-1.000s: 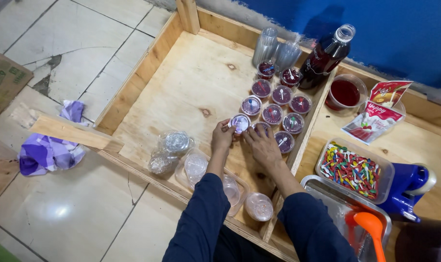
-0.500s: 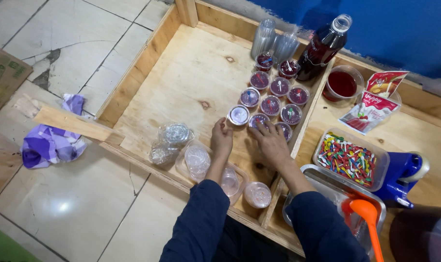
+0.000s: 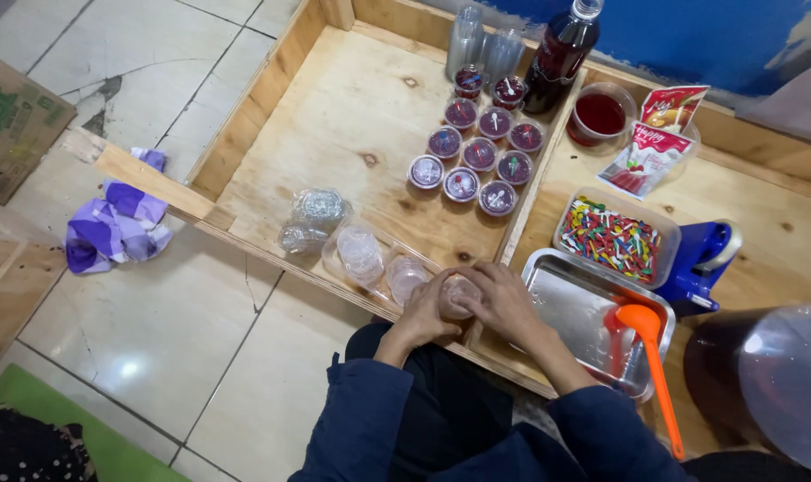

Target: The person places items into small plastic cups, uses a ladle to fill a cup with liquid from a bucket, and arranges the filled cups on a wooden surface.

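Both hands have withdrawn from the group of filled cups, where they rested half a second earlier, to the near edge of the wooden tray, and the camera view has shifted with them. Left hand (image 3: 420, 314) and right hand (image 3: 503, 303) are now cupped together around a small clear plastic cup (image 3: 459, 295), fingers curled against its sides; whether it carries a lid cannot be determined. Judged from the layout, the step in hand is taking a fresh empty cup from the loose stock of clear cups (image 3: 362, 254) lying near the tray edge, with ten dark-filled cups (image 3: 478, 153) already standing in rows further in. The next move probably calls for separating or steadying the cup upright with one hand so the other is free. Right of the wooden divider (image 3: 523, 210) lie a metal tray (image 3: 570, 312) with an orange ladle (image 3: 653, 357), a clear box of coloured sticks (image 3: 612, 241), a bowl of red liquid (image 3: 599, 114), a dark bottle (image 3: 561, 54), red sachets (image 3: 655, 143) and a blue holder (image 3: 702, 263). The wooden desk (image 3: 352, 125) is bare plywood with raised rails. Beyond it are a tiled floor (image 3: 155, 330), a purple-and-white cloth (image 3: 115, 223), a cardboard box (image 3: 8, 125) and a blue wall (image 3: 691, 36).
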